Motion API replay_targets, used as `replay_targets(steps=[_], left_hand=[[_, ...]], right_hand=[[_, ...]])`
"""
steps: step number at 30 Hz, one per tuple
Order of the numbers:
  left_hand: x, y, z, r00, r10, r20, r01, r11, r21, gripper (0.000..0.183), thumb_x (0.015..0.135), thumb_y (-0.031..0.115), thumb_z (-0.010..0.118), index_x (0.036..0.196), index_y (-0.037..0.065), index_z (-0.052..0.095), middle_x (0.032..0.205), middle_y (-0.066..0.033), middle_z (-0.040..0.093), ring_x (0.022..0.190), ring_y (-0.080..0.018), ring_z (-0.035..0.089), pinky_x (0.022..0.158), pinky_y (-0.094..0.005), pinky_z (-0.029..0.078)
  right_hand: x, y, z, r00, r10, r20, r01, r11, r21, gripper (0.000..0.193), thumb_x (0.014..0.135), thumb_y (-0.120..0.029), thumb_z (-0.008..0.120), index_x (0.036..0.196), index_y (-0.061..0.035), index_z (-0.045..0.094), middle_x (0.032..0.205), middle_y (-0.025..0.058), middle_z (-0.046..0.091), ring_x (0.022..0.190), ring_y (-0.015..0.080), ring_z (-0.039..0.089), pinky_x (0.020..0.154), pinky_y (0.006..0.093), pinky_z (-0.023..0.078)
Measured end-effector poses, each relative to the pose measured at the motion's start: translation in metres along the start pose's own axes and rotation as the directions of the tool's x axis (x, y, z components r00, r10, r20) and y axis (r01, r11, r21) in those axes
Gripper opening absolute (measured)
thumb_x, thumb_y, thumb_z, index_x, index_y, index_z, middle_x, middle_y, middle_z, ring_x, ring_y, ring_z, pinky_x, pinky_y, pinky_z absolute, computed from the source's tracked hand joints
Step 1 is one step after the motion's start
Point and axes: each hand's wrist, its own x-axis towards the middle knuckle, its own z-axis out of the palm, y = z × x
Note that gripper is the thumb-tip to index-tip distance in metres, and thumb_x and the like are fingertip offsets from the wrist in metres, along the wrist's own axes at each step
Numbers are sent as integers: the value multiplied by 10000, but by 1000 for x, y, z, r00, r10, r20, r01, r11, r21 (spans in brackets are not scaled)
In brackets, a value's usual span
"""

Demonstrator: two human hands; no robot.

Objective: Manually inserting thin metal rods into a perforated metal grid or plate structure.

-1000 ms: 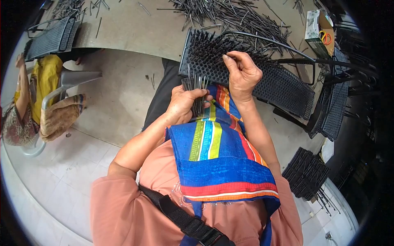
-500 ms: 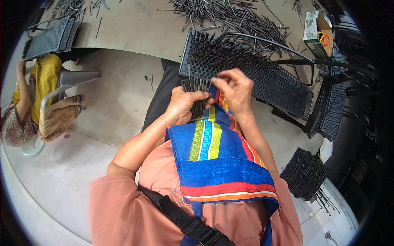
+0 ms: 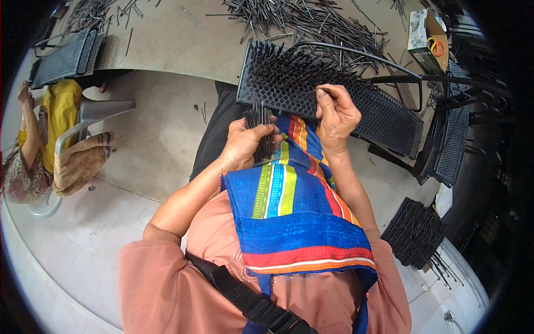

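A bundle of thin dark sticks (image 3: 258,119) stands upright in my left hand (image 3: 240,143), my thumb pressed across it. It is held above my lap, just short of a black perforated rack (image 3: 392,118). Many dark sticks (image 3: 289,64) stick up out of the holes along the rack's far and left part. My right hand (image 3: 339,116) is over the rack's near middle, with thumb and forefinger pinched together. A small dark bit shows at those fingertips, too small to name. A striped blue apron (image 3: 297,189) covers my lap.
Loose sticks (image 3: 317,28) lie heaped on the table (image 3: 178,47) beyond the rack. A box with scissors (image 3: 425,42) stands at the far right. Another perforated rack (image 3: 453,133) is to the right, and a dark stack (image 3: 414,232) sits lower right. Someone in yellow (image 3: 60,108) sits at the left.
My right hand has moved away from the bundle, right and forward, to over the rack. My left hand has shifted slightly left with the bundle still in it.
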Motion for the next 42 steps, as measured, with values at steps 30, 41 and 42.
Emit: replay_targets(steps=[30, 41, 42], left_hand=[[0, 3, 0, 999, -21, 29, 20, 999, 26, 73, 858, -51, 597, 925, -47, 625, 846, -160, 695, 678, -200, 679, 580, -302, 576], [3, 7, 0, 999, 20, 42, -19, 999, -39, 94, 838, -70, 602, 925, -38, 610, 844, -162, 686, 680, -197, 671, 595, -298, 576], [3, 5, -2, 999, 16, 40, -15, 999, -40, 94, 838, -70, 602, 925, -38, 610, 844, -162, 686, 680, -197, 671, 595, -298, 576]], right_hand=[[16, -6, 19, 965, -218, 147, 260, 876, -405, 130, 750, 62, 722, 870, 17, 701, 719, 61, 608, 555, 92, 516, 502, 239, 393], [24, -7, 14, 945, -240, 222, 318, 833, -454, 101, 744, 42, 733, 838, 16, 706, 683, 68, 609, 546, 115, 539, 505, 250, 415], [23, -8, 15, 954, -224, 198, 290, 854, -432, 101, 747, 36, 735, 842, 14, 708, 689, 69, 616, 560, 115, 556, 513, 255, 426]])
